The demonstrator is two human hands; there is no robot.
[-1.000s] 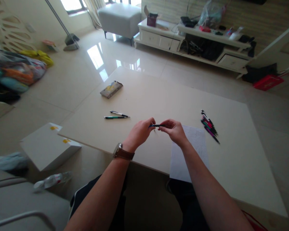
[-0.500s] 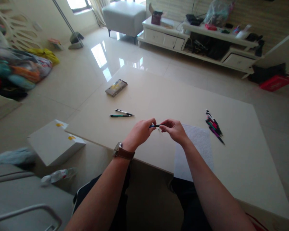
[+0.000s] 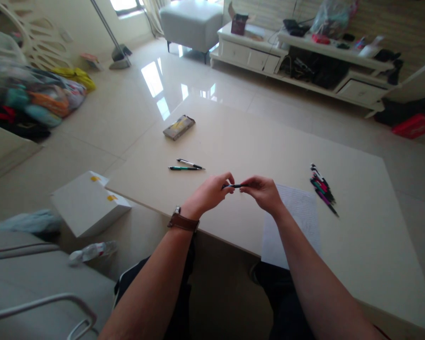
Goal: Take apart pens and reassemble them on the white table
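Observation:
A dark pen (image 3: pixel 237 186) with a bluish part is held level between my two hands, above the table. My left hand (image 3: pixel 214 191) is closed on its left end, and the fingertips of my right hand (image 3: pixel 261 190) pinch the other end. Whether the pen is in one piece is too small to tell. On the table to the left lie a green-and-black pen (image 3: pixel 182 168) and a white-and-black pen (image 3: pixel 191 164). Under my right forearm is a sheet of paper (image 3: pixel 306 205) with lines of writing.
A pile of several pens (image 3: pixel 324 186) lies on the right of the white table (image 3: pixel 361 236). A flat grey box (image 3: pixel 179 127) sits towards its far left. Beside the table are a white carton (image 3: pixel 88 203) and a plastic bottle (image 3: pixel 94 251).
The whole view has shifted slightly, moving the scene to the right. Both hands still hold the pen; more of its dark middle shows between my fingers.

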